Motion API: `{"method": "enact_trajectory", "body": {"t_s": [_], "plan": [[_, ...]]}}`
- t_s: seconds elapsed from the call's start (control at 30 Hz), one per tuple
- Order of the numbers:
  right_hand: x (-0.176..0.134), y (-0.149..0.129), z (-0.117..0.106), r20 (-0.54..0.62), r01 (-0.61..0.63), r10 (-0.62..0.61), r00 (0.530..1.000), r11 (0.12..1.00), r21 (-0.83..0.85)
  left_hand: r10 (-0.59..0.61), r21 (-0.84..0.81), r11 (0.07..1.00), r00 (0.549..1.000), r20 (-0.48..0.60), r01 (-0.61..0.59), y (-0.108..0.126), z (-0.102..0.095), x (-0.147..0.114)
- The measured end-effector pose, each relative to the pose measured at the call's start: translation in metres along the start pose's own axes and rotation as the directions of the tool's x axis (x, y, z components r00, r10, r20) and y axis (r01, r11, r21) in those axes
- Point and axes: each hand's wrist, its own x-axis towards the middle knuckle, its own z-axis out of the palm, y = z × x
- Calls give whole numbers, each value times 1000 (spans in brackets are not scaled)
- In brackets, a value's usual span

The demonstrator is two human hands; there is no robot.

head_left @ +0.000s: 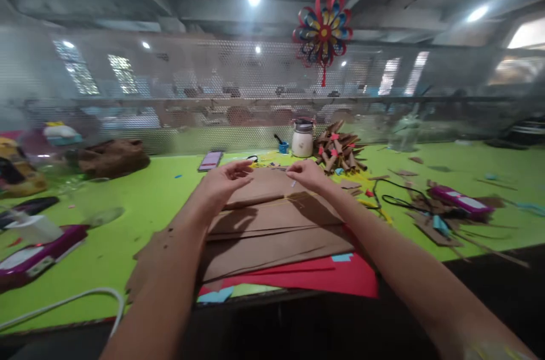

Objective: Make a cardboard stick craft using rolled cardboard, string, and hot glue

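Observation:
Brown cardboard sheets lie in an overlapping stack in front of me, on top of red paper. Above the stack's left far part is my left hand, its fingers stretched and its thumb apart, with nothing seen in it. My right hand is over the far right part, thumb and fingers drawn together in a pinch. Whatever it holds is too small to make out. Below its fingertips a small pale scrap shows against the cardboard. Both hands cast shadows on the sheets.
Behind the stack stand a white jar and a pile of rolled cardboard pieces. A phone lies left of them. Purple devices sit at the left and right, with cables and scraps. A paper flower hangs on the mesh partition.

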Motion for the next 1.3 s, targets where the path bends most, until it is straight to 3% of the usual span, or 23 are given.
{"method": "enact_trajectory", "body": {"t_s": [0.13,0.37,0.6,0.83,1.1,1.3], "plan": [[-18,-5,6,-42,50,-49,998,998,32,-43,-291,956,999,-16,36,3,16,-7],[-35,-19,10,-17,157,-156,988,984,86,-133,-424,896,991,31,134,6,21,-13],[-38,-17,15,46,233,-232,972,972,-21,-180,-438,883,984,11,167,5,23,-13],[-39,-11,21,108,207,-199,974,976,-65,-206,-386,907,977,-49,171,1,20,-10],[-41,-13,22,116,241,-232,966,968,-71,-199,-343,921,980,-8,184,-1,20,-10],[-34,-7,5,-51,231,-234,971,971,-55,-102,-182,979,992,-69,88,-10,15,-8]]}}
